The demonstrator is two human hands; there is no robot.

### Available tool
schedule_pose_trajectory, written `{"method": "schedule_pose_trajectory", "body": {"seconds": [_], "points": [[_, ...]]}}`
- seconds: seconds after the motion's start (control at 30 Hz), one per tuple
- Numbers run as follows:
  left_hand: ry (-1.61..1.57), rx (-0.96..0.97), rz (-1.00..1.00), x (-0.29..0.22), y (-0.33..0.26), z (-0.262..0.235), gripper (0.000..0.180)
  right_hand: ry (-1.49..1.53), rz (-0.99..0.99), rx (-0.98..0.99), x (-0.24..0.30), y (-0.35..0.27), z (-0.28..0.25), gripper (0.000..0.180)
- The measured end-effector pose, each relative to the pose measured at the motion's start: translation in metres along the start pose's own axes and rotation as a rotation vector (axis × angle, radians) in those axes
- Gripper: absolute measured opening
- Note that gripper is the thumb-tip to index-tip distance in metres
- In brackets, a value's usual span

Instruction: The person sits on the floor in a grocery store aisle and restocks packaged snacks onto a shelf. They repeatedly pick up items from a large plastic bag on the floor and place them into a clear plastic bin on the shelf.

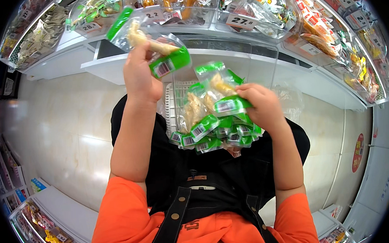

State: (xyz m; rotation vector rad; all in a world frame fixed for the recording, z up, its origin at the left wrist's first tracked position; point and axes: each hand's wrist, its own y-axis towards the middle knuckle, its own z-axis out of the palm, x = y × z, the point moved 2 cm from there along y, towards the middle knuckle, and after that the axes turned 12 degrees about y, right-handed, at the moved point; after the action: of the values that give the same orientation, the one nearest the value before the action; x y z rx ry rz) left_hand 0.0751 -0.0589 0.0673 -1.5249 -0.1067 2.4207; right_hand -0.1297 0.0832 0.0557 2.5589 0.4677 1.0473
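My left hand [142, 75] is raised at the shelf's front edge. Its fingers are closed on a clear food packet [168, 62] with green ends and pale, knobbly pieces inside that look like chicken feet. Lower and to the right, my right hand [263, 105] pinches the side of a similar packet [223, 87], just over a heap of the same green-ended packets [195, 114]. That heap fills a white plastic basket [170, 107] between my knees. Only the basket's left and back parts show; packets cover the rest.
Clear bins [259, 15] of packaged snacks with price tags curve along the far side, above a white shelf base [107, 69]. A crumpled clear bag [288, 99] lies right of the basket. More snack shelves [52, 221] stand behind at left. Tiled floor [68, 117] lies around me.
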Motion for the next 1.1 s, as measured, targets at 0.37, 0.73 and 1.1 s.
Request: {"method": "schedule_pose_trajectory", "body": {"seconds": [0.37,0.73,1.1], "points": [[-0.020,0.500,-0.202,0.007,-0.027,0.016,0.029,-0.128,0.373,0.481,-0.006,0.006,0.038,0.023],[0.045,0.621,-0.254,0.020,-0.037,0.025,0.026,0.689,0.463,0.098,0.012,0.011,-0.023,0.060],[1.436,0.752,0.247,0.040,-0.031,0.041,0.042,1.473,0.624,-0.716,-0.014,0.004,-0.021,0.022]]}}
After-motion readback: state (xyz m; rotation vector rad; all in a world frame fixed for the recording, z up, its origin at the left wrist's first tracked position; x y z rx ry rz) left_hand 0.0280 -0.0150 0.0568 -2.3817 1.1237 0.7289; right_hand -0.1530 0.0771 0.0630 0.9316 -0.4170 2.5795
